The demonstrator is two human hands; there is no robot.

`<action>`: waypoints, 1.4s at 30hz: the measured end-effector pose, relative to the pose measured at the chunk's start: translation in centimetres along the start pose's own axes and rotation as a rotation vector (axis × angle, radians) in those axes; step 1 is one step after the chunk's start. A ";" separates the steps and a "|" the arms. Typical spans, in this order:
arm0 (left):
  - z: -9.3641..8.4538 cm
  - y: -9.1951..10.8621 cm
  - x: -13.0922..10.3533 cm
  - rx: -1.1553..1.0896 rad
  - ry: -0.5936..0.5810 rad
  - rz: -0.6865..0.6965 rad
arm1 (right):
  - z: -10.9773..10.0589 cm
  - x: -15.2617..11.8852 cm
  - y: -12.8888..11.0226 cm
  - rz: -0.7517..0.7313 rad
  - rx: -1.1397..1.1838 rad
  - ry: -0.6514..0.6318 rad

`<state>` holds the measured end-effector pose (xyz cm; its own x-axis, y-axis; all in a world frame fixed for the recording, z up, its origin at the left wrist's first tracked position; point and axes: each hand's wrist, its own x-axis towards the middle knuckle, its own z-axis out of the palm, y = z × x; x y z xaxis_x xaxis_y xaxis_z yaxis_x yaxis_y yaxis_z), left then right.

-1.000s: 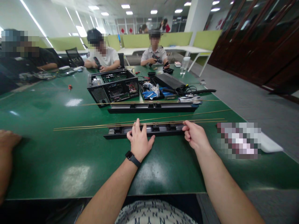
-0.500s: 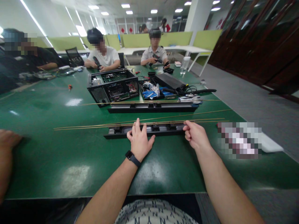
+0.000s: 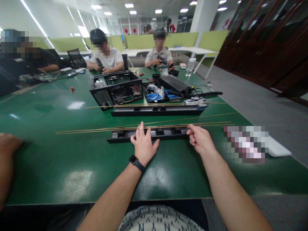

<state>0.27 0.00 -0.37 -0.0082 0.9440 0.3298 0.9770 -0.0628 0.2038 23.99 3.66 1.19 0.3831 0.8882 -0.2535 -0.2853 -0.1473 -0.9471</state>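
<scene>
My left hand (image 3: pixel 143 144), its fingers spread, lies over the middle of a black slotted rail (image 3: pixel 166 136) and reaches across several thin gold-coloured rods (image 3: pixel 79 131). These rods run lengthwise along the rail's top and stick out past both ends. Toward the rail's right end, my right hand (image 3: pixel 199 138) is closed, with thumb and index finger pinched on one thin gold-coloured rod (image 3: pixel 216 124); the exact grip is partly hidden by the fingers. A second black rail (image 3: pixel 157 112) with similar rods lies parallel just beyond.
Behind the rails stand an open computer case (image 3: pixel 116 89) and a tray with gloves (image 3: pixel 156 93). A dark flat box (image 3: pixel 176 84) and cables lie to their right. A blurred packet (image 3: pixel 245 144) is at right. Another person's hand (image 3: pixel 9 142) rests at left; co-workers sit opposite.
My right hand has shifted slightly left along the rail, and the right end of one rod has moved a little left too. My left hand has stayed in place.
</scene>
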 end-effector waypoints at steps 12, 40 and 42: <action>0.1 -0.1 -0.1 0.005 0.001 0.003 | -0.3 0.3 -0.1 -0.011 0.040 0.042; 0.0 0.0 0.0 -0.002 0.005 0.007 | -0.1 0.1 -0.1 -0.002 0.037 0.029; 0.0 0.0 0.0 -0.002 0.003 0.006 | -0.1 0.1 -0.1 0.008 0.025 0.011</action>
<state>0.29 -0.04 -0.37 -0.0033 0.9425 0.3342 0.9766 -0.0689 0.2038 24.09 3.72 1.22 0.3899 0.8824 -0.2632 -0.3099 -0.1434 -0.9399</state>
